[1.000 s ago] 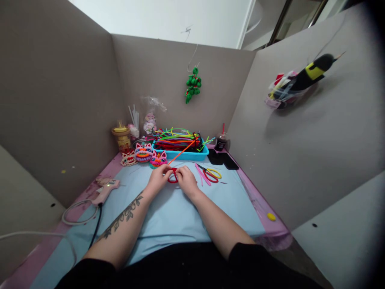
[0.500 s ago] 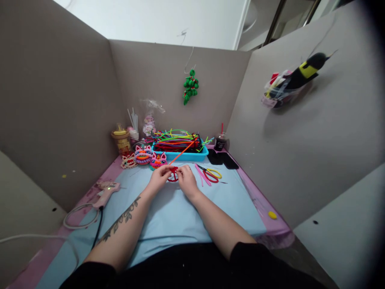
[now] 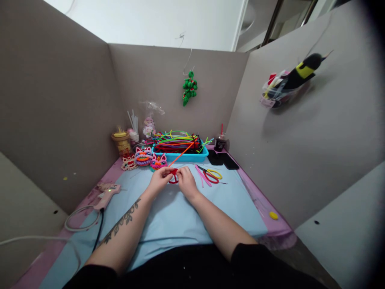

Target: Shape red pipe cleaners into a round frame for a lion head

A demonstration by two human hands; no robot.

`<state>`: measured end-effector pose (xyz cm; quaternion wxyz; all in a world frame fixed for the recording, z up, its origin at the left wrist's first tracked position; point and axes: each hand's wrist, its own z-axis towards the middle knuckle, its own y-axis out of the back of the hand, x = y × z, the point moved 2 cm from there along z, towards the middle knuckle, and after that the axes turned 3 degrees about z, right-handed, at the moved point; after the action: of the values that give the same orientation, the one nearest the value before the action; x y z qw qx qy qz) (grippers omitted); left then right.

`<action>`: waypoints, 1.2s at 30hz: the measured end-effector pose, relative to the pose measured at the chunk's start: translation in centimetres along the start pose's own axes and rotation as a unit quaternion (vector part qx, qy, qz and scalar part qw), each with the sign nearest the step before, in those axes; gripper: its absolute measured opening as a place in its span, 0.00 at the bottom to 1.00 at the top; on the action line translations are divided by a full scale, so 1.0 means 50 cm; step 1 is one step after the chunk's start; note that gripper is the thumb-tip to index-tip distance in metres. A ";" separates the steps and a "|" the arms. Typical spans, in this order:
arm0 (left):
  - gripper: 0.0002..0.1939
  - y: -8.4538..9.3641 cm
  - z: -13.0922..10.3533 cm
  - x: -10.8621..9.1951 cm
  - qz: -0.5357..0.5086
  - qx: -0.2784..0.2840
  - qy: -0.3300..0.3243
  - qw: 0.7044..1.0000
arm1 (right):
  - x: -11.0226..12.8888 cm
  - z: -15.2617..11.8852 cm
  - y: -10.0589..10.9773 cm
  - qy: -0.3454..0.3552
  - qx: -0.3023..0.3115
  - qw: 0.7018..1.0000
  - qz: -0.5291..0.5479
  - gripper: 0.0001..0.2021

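Observation:
Between my hands, over the middle of the blue cloth, is a small round red piece (image 3: 173,179) with spokes, bent from fuzzy stems. My left hand (image 3: 160,179) pinches its left side, and my right hand (image 3: 187,181) is closed on its right side. An orange stem (image 3: 182,154) slants up and right from near my left fingertips, across the front of the blue tray. To the right of my right hand lie pink stems (image 3: 201,175) and pliers or scissors with red and yellow handles (image 3: 214,175).
Behind my hands is a blue tray (image 3: 180,157) of coloured stems. Three animal-face pieces (image 3: 143,156) sit back left, near a lidded cup (image 3: 121,143). A pink glue gun (image 3: 107,196) with cable lies left. Two dark phones (image 3: 223,159) and a drink (image 3: 220,142) stand back right.
Both hands stay around the red piece, with only slight finger movement. The whole view has shifted slightly.

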<state>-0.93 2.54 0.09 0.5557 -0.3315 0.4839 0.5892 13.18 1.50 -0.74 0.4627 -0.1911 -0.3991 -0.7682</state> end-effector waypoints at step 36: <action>0.13 -0.010 -0.030 -0.016 0.289 -0.077 -0.154 0.942 | 0.002 0.000 -0.012 -0.068 -0.018 0.993 0.092 0.07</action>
<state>-0.52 0.81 0.24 0.4019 -0.1245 0.4206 0.8038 12.59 1.60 -0.93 0.4993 -0.2869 -0.3967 -0.7148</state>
